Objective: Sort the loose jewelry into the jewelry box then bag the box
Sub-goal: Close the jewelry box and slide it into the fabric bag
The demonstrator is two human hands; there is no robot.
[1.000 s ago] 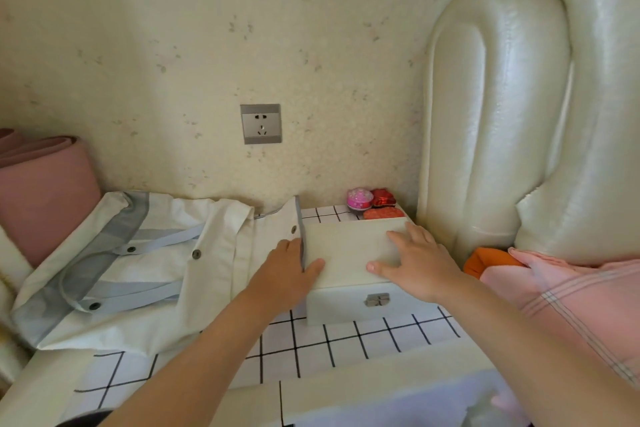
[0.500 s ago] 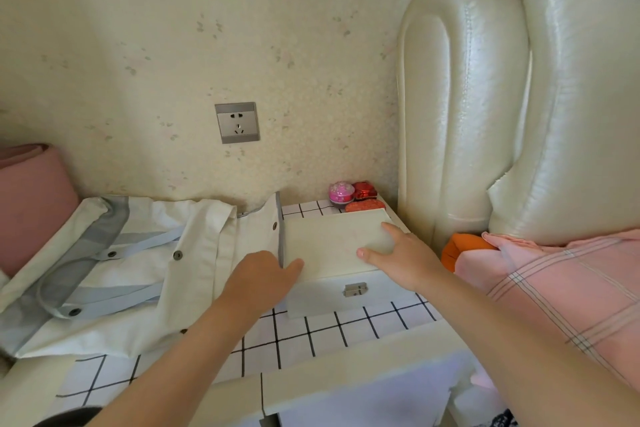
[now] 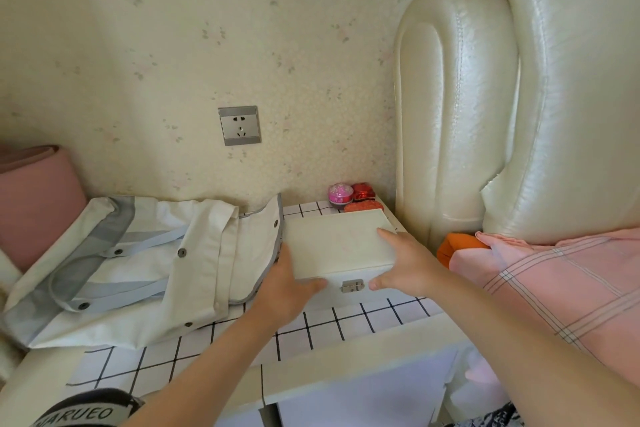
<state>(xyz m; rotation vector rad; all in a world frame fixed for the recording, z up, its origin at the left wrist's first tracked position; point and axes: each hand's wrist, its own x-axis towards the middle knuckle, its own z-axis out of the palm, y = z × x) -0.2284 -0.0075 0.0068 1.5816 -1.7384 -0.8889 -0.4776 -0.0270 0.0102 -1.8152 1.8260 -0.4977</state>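
Head view is showing me the left hand and right hand clasping the ends of the closed jewelry box, which is sitting on the worktop just beside the bag, so I am judging sorting finished and bagging remaining.

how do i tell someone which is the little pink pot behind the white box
Find the cream padded headboard; left of it a checked tabletop meets the wall. In that back corner, behind the white box, sit three small things. The pink pot is the leftmost, round and domed, beside two red pieces.
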